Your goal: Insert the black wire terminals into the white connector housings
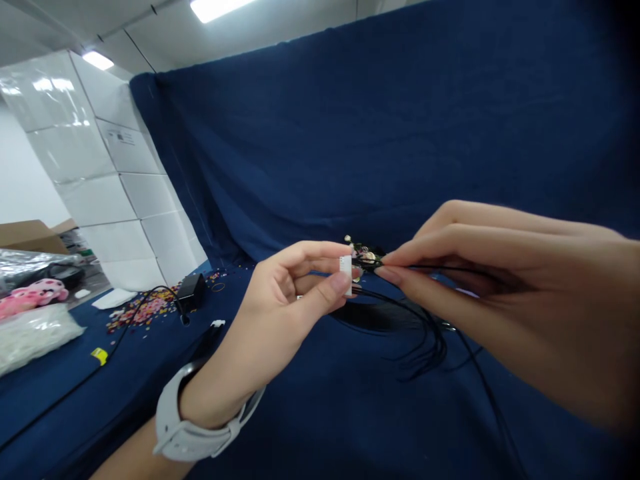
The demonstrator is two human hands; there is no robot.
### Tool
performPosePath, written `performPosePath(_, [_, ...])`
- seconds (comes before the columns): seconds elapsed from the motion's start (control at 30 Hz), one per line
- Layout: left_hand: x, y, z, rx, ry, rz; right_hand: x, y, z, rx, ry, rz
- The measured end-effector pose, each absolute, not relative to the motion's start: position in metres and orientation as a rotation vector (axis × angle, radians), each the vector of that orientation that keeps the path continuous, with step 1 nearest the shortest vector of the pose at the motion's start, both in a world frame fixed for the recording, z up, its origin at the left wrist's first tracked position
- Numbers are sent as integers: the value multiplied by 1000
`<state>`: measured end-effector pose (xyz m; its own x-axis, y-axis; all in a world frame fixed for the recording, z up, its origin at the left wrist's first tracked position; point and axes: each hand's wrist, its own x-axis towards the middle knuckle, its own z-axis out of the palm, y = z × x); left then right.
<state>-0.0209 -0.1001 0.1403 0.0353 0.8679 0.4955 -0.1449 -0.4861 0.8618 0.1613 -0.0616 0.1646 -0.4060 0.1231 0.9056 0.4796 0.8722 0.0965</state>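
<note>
My left hand [295, 287] pinches a small white plug connector [345, 270] between thumb and fingers, holding it upright. Several thin black wires [430, 340] run out of the connector's right side and droop in a loose bundle. Just to the right, my right hand [480, 280] is closed in a pinch on one black wire, near its end beside the connector. Whether that wire end touches the connector I cannot tell. Behind the fingertips, partly hidden, lies a small cluster of gold and pink bits [367, 255].
Colourful confetti-like pieces [150, 307] lie at the left by a black power adapter [191, 291] with its cable. Farther left are a clear bag [37, 337] and a pink plush [35, 297]. White boxes [145, 193] stand behind, beside a dark blue cloth backdrop [400, 127].
</note>
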Motion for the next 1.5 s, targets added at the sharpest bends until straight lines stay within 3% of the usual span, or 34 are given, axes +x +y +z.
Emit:
performPosePath(0.8, [-23, -111, 145, 1510, 738, 1559, 159, -68, 167, -219, -1930, -491])
performPosePath(1.5, [-23, -113, 143, 1533, 746, 1562, 156, -66, 164, -298, -1976, -467])
